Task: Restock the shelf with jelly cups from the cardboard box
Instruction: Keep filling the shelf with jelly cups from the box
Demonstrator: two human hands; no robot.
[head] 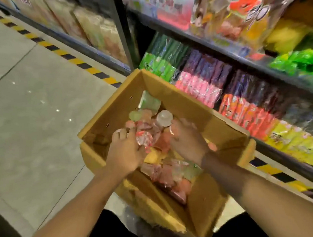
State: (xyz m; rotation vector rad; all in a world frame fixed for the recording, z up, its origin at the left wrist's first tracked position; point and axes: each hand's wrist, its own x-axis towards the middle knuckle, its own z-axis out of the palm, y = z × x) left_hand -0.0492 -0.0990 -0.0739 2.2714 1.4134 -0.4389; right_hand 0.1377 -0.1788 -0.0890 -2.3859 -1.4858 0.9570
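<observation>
Motion blur softens the whole frame, so the print on the shelf goods cannot be read, and the packets at the upper right are cut off by the frame edge. The person's fingertips are buried among the cups, and the near end of the open brown cardboard box (186, 104) is partly hidden behind both forearms.

Both arms reach in from the bottom edge toward the centre of the frame. The left hand (125, 154) is palm down over the left part of the box, its fingers curled down around small translucent jelly cups (144, 140), a pale pink one showing at its fingertips. The right hand (188, 144) lies at the right of the pile, back of the hand up, fingers bent over and closing on more cups; exactly how many each hand holds cannot be made out.

The cups fill the box floor in a loose heap: small clear plastic tubs of red, pink, orange, yellow and green jelly, some on their sides, one clear cup standing bottom-up near the middle. The box sits with its flaps open in the centre of the frame, just beside the dark metal shelf (227, 51) that runs along the right, stocked with green, purple, pink, orange and yellow packets. A grey floor (29, 109) with a yellow-and-black striped line fills the left.
</observation>
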